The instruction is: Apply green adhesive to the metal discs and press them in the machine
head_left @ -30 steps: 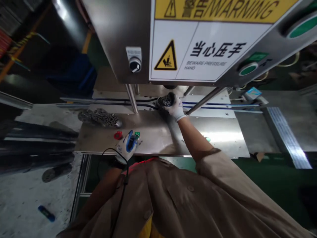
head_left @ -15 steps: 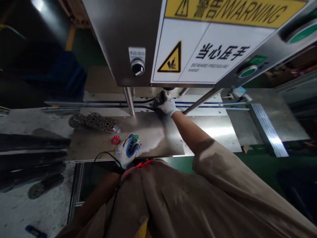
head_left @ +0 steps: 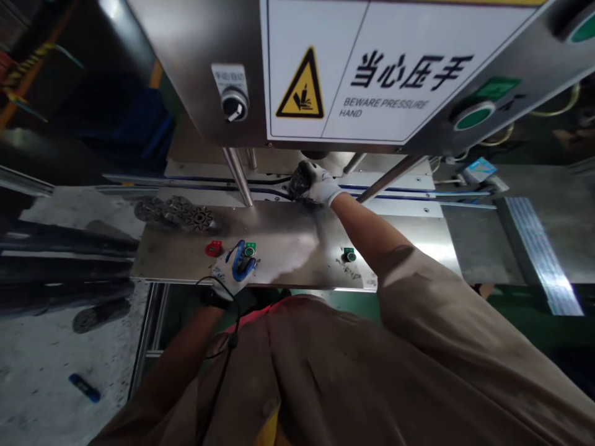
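Observation:
My right hand (head_left: pixel 321 184), in a white glove, is closed around a dark slotted metal core (head_left: pixel 300 181) on the pale rail plate beneath the press head. Its fingers and the press partly hide that core. At the front left of the steel table (head_left: pixel 279 235), my left hand (head_left: pixel 231 271) wears a white glove with blue coating. Its thumb and forefinger are apart beside a green push button (head_left: pixel 250 251), and nothing shows in its grip. A red button (head_left: pixel 214 249) lies just left of it. Several similar toothed cores (head_left: pixel 199 218) lie in a row behind that hand.
The steel press housing (head_left: pixel 199 62) overhangs the table on metal posts (head_left: pixel 239 178). Another green button (head_left: pixel 350 255) sits near my right forearm. Shiny metal strips (head_left: pixel 542 254) lie at the right, and dark cylindrical stacks (head_left: pixel 65 272) at the left. A cable (head_left: pixel 237 310) hangs before me.
The view has shifted slightly, and the right-hand green button now shows beside my forearm. The core in my right hand shows less of its toothed face. My left hand stays beside its button.

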`<action>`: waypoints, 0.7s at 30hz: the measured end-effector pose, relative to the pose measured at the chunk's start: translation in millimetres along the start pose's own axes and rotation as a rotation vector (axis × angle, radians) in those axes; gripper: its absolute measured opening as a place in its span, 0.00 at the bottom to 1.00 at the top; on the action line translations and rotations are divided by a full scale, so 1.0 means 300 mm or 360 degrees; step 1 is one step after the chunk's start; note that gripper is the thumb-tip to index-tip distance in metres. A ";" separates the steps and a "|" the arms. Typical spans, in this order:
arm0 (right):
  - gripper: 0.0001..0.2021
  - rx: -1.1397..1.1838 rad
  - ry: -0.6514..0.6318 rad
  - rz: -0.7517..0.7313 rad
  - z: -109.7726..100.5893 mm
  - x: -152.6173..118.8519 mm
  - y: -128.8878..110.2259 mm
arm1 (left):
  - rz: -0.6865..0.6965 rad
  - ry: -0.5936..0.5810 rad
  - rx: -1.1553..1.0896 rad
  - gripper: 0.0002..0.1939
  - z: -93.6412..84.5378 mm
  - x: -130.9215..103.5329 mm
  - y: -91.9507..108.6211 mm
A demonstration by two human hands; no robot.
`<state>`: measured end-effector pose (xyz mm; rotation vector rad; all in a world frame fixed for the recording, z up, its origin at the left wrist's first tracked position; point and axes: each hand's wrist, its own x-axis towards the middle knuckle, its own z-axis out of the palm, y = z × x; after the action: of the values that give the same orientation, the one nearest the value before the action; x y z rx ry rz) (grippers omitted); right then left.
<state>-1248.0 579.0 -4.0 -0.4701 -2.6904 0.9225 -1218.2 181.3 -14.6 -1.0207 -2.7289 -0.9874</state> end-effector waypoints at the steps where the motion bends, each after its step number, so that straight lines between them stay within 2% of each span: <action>1: 0.45 -0.0041 -0.0026 0.0024 -0.003 -0.008 -0.007 | 0.0006 0.0008 0.0017 0.30 0.001 -0.001 0.001; 7: 0.54 -0.0428 -0.0305 0.0208 -0.068 -0.007 -0.108 | 0.0153 -0.0047 0.0104 0.28 -0.004 0.025 0.004; 9: 0.58 -0.0476 -0.0264 0.0252 -0.098 -0.032 -0.147 | 0.0196 -0.0135 0.0134 0.27 -0.010 0.032 0.004; 10: 0.57 -0.0482 -0.0202 0.0250 -0.111 -0.073 -0.162 | 0.0231 -0.0183 0.0148 0.27 -0.013 0.032 0.004; 12: 0.53 -0.0444 -0.0007 0.0158 -0.127 -0.229 -0.179 | 0.0307 -0.0260 0.0175 0.25 -0.015 0.021 0.005; 14: 0.48 -0.0324 0.0263 -0.0037 -0.124 -0.472 -0.175 | 0.0353 -0.0289 0.0199 0.25 -0.012 -0.005 0.008; 15: 0.44 -0.0304 0.0357 -0.0055 -0.118 -0.608 -0.162 | 0.0356 -0.0295 0.0210 0.26 -0.009 -0.020 0.012; 16: 0.41 -0.0323 0.0418 -0.0010 -0.113 -0.741 -0.141 | 0.0348 -0.0300 0.0217 0.27 -0.004 -0.035 0.016; 18: 0.36 -0.0422 0.0401 0.0032 -0.102 -0.953 -0.078 | 0.0312 -0.0320 0.0209 0.28 0.005 -0.056 0.024; 19: 0.33 -0.0445 0.0383 0.0010 -0.095 -1.021 -0.043 | 0.0291 -0.0329 0.0199 0.28 0.009 -0.061 0.026; 21: 0.31 -0.0410 0.0484 -0.0010 -0.072 -1.085 0.011 | 0.0269 -0.0337 0.0197 0.28 0.012 -0.062 0.026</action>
<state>-942.3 469.0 -33.9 -0.6002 -2.5331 0.4579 -1198.2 177.4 -18.4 -1.3767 -2.7644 -0.7126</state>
